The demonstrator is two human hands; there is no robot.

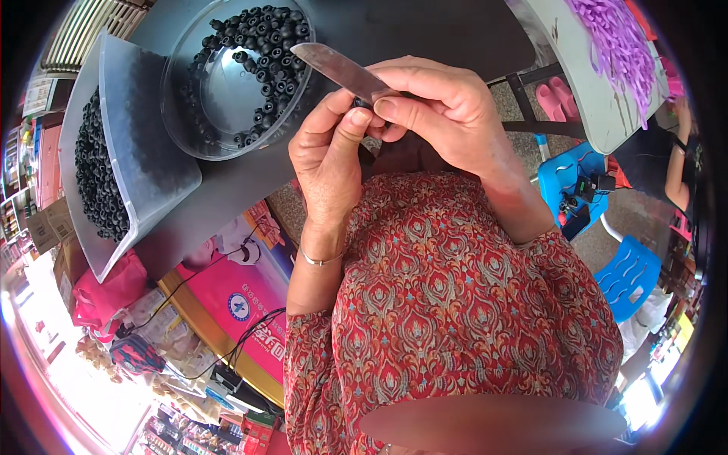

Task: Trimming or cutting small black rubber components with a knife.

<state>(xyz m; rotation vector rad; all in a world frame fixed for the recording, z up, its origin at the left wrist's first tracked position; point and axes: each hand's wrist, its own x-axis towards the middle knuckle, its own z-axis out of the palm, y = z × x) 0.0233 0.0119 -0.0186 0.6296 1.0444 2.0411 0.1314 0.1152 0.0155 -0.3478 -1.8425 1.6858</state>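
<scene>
My right hand is closed on a knife, its broad metal blade pointing up and to the left; the handle is hidden in my fingers. Between the thumb and fingertips of my left hand is a small black part, mostly covered. The blade's lower end lies right at that part, and both hands meet over the near edge of the dark table. Left of them stands a clear round bowl with many small black round parts, hollow at one end.
A translucent bin full of similar black parts stands left of the bowl. At the right are purple strips on a pale table, pink slippers, blue plastic seats and another person's arm. Cables hang at lower left.
</scene>
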